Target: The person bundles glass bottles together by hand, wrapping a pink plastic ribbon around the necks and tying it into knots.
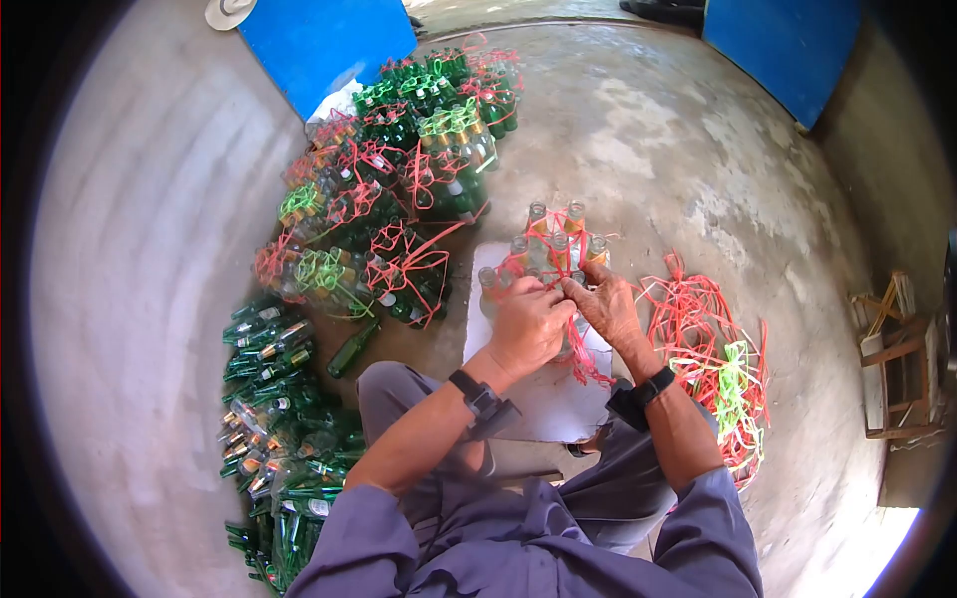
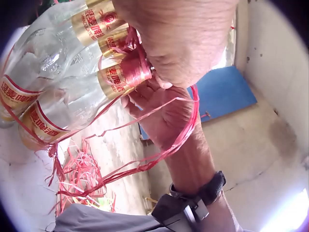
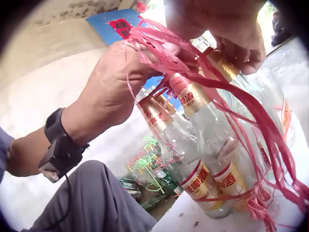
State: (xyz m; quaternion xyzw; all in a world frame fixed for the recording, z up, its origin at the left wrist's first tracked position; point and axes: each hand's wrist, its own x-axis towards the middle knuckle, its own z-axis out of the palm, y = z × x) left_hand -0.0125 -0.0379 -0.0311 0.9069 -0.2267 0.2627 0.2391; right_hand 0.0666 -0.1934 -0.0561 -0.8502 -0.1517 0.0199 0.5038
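Clear glass bottles (image 1: 560, 244) with gold neck foil and gold-and-red labels stand grouped on a white board, red plastic twine (image 3: 263, 108) wound round their necks and lower bodies. Above the nearest bottle tops, my left hand (image 1: 533, 324) pinches the twine between thumb and fingers. My right hand (image 1: 605, 311) meets it there, thumb and fingertips on the twine at a bottle neck, other fingers curled beside the gold foil. Loose twine ends hang from the hands down the near side. The exact crossing of the strands is partly hidden by the fingers.
The white board (image 1: 528, 414) lies before my knees. To the right is a heap of red and light-green twine (image 1: 698, 334). Tied bundles of green bottles (image 1: 399, 199) stand at the left, loose green bottles (image 1: 269, 429) lie nearer. A wooden frame (image 1: 902, 369) leans by the right wall.
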